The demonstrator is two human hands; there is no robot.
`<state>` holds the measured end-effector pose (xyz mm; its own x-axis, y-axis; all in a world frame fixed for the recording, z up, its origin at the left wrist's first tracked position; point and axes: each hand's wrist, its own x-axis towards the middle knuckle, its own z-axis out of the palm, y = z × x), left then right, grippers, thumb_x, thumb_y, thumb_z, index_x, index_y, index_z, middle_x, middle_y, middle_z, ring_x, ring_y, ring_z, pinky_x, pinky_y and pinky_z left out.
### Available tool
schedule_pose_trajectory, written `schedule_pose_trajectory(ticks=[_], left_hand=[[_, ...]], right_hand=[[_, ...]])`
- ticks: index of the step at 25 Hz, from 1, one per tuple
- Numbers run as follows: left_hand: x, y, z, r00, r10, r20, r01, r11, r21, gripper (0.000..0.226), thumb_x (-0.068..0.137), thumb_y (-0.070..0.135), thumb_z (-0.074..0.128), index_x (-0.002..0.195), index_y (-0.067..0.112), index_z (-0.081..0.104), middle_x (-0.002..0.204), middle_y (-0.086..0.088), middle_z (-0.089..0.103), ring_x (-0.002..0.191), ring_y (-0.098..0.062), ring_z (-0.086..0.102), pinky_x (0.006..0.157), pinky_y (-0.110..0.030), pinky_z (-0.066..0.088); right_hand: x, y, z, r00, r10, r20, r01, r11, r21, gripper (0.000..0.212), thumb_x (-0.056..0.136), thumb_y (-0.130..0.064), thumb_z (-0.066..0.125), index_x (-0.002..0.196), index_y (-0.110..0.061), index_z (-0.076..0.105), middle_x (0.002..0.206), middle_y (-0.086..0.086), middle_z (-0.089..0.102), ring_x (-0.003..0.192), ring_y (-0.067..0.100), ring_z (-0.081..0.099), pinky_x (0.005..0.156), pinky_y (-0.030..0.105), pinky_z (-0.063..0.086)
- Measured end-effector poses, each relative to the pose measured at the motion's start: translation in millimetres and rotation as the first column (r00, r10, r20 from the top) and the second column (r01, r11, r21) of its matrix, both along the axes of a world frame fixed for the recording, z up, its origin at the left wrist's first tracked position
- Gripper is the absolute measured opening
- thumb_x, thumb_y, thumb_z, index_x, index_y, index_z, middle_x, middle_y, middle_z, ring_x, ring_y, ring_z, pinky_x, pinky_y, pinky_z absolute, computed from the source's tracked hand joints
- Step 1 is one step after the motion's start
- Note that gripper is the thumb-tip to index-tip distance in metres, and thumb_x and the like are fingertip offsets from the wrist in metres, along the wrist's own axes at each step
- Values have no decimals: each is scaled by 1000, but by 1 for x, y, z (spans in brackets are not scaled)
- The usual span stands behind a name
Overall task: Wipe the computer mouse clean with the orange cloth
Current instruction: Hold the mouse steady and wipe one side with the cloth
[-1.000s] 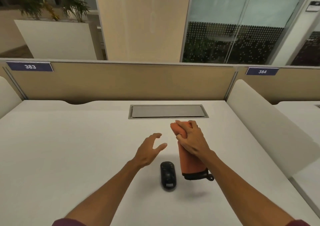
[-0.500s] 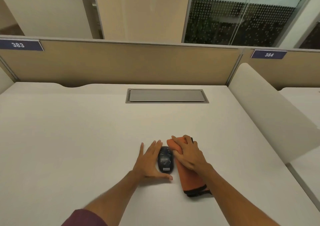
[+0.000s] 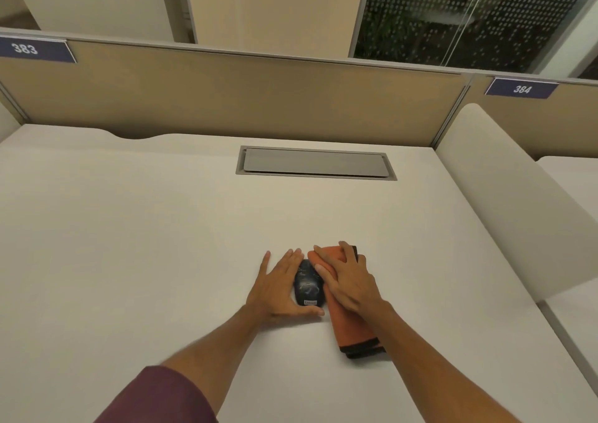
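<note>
A black computer mouse (image 3: 307, 288) lies on the white desk (image 3: 129, 260), a small label on its near end. My left hand (image 3: 278, 288) cups it from the left, fingers along its side and thumb curled under its near end. A folded orange cloth (image 3: 348, 324) with a dark edge lies just right of the mouse, touching it. My right hand (image 3: 348, 281) presses flat on the cloth's far half, fingertips at the mouse's right side. The cloth's near end sticks out below my wrist.
A grey cable hatch (image 3: 315, 163) is set into the desk further back. A tan partition (image 3: 226, 98) runs along the rear, and a white curved divider (image 3: 504, 196) bounds the right side.
The raised cloth came down flat beside the mouse under my right hand. My left hand dropped from the air and closed around the mouse's left side. The camera tilted downward.
</note>
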<state>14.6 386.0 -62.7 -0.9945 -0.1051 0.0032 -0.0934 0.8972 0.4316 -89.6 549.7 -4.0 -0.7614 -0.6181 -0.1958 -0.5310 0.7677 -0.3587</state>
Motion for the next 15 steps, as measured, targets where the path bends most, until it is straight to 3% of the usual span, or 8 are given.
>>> schedule_pose_trajectory(ticks=[9, 12, 15], left_hand=[[0, 0, -2, 999, 19, -35, -18, 999, 36, 130, 60, 102, 42, 158, 26, 3, 165, 8, 11, 150, -2, -3, 121, -48, -16], [0, -1, -1, 998, 30, -49, -27, 998, 54, 130, 58, 102, 43, 157, 27, 5, 165, 9, 12, 150, -2, -2, 121, -48, -15], [-1, -1, -3, 998, 29, -48, -26, 998, 61, 130, 58, 102, 45, 157, 29, 4, 165, 9, 13, 150, -1, -1, 122, -48, -12]], right_hand=[[-17, -28, 2, 999, -52, 8, 51, 994, 93, 47, 100, -60, 26, 141, -43, 42, 160, 3, 19, 140, 35, 22, 105, 56, 38], [-15, -23, 4, 999, -42, 5, 42, 999, 16, 47, 99, -62, 26, 139, -45, 43, 159, 1, 21, 138, 33, 25, 103, 54, 39], [-10, -19, -1, 1000, -2, -27, 3, 999, 35, 46, 98, -62, 25, 139, -47, 42, 159, 0, 20, 136, 33, 26, 100, 54, 41]])
